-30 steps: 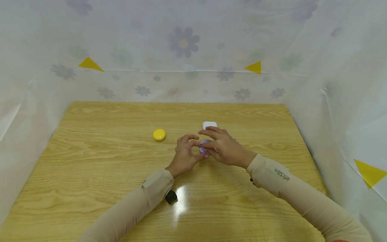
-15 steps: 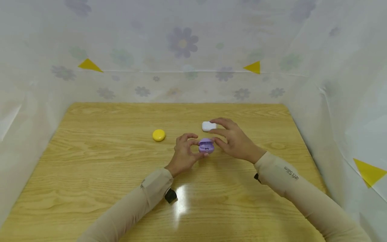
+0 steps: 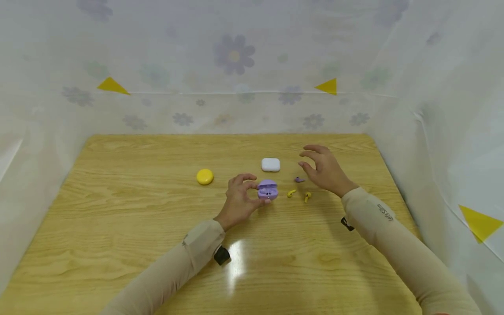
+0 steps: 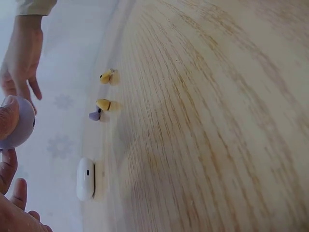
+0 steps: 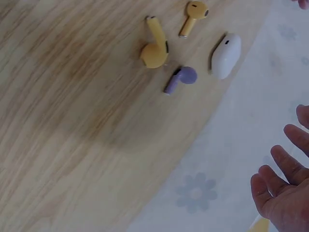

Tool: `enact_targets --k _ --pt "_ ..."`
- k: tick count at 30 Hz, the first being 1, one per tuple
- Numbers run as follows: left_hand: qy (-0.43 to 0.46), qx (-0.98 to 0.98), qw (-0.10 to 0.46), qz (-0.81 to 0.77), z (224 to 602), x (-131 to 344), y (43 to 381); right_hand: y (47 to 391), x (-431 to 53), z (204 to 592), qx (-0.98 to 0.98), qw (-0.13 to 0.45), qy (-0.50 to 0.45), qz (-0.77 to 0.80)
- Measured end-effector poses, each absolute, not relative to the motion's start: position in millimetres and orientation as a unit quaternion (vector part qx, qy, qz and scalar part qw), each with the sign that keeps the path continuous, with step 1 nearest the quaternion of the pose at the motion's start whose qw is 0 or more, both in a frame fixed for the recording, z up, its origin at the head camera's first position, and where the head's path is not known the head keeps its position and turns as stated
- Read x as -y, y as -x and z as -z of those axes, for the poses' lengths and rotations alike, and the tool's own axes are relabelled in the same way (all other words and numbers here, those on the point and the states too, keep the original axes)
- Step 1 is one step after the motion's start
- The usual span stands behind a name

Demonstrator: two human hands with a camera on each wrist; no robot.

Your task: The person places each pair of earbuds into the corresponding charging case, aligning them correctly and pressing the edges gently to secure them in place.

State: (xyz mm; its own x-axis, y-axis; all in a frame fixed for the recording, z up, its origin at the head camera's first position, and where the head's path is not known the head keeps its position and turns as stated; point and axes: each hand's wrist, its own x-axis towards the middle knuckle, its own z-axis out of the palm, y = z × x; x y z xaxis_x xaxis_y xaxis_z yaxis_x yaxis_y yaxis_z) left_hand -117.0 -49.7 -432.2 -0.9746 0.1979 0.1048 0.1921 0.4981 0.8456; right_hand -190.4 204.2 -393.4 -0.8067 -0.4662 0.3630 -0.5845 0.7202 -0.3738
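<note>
My left hand [image 3: 238, 202] pinches a purple earbud case [image 3: 267, 195] between thumb and fingers, its lid raised toward the back. Dark spots show inside the case. In the left wrist view, the thumb lies across the purple case [image 4: 26, 126]. My right hand [image 3: 327, 170] hovers over the table's right side, fingers spread and holding nothing. Just left of it lies a loose purple earbud [image 3: 299, 180]. Two yellow earbuds, one [image 3: 291, 193] nearer the case and another [image 3: 307, 197] farther right, lie on the wood. The right wrist view shows the purple earbud [image 5: 186, 76] with its stem.
Behind the purple case stands a closed white earbud case [image 3: 271, 165]. A round yellow case [image 3: 204, 176] sits to the left on the wooden table [image 3: 138, 218]. Pale flowered sheeting [image 3: 236, 109] hangs around the back and sides.
My right hand has withdrawn from the purple case and moved right, uncovering the case's inside, the white case and the loose earbuds. The left hand stays in place with the purple case.
</note>
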Motion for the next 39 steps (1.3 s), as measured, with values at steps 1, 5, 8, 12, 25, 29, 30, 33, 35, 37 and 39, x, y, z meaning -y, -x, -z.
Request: enact_targets --k 1,5,8,12,25,29,30,33,35,37,39 --pt "-0.111 -0.865 0.003 -0.489 432.1 49.7 117.0 191.5 -205.9 396.2 0.923 0.113 -0.282 -0.237" --pt "-0.11 -0.864 0.006 -0.491 432.6 49.7 116.9 196.2 -212.1 409.2 0.937 0.07 -0.276 -0.202" --pt "-0.108 -0.865 0.008 -0.49 434.0 49.7 117.2 199.3 -216.1 420.2 0.951 0.016 -0.265 -0.158" --pt "-0.108 -0.866 0.007 -0.488 436.7 50.0 117.6 201.4 -216.1 431.8 0.961 -0.06 -0.246 -0.112" --pt "-0.102 -0.864 0.007 -0.494 440.6 49.0 118.8 202.4 -208.4 446.3 0.957 -0.054 -0.267 -0.103" --pt "-0.105 -0.865 0.002 -0.491 441.1 49.5 118.7 202.7 -206.5 447.8 0.958 -0.065 -0.26 -0.102" --pt "-0.105 -0.866 0.001 -0.49 441.1 49.6 118.7 203.0 -206.1 448.0 0.958 -0.067 -0.258 -0.102" --pt "-0.107 -0.865 0.002 -0.491 440.7 49.1 118.5 203.8 -205.9 447.4 0.959 -0.068 -0.256 -0.102" --pt "-0.107 -0.863 0.005 -0.493 440.0 48.9 118.3 204.1 -206.1 446.2 0.959 -0.058 -0.259 -0.104" --pt "-0.108 -0.862 0.006 -0.495 439.7 48.5 118.2 204.6 -206.2 444.7 0.958 -0.044 -0.26 -0.11" --pt "-0.108 -0.862 0.007 -0.496 439.1 48.3 118.2 204.9 -206.3 443.0 0.958 -0.026 -0.262 -0.116"
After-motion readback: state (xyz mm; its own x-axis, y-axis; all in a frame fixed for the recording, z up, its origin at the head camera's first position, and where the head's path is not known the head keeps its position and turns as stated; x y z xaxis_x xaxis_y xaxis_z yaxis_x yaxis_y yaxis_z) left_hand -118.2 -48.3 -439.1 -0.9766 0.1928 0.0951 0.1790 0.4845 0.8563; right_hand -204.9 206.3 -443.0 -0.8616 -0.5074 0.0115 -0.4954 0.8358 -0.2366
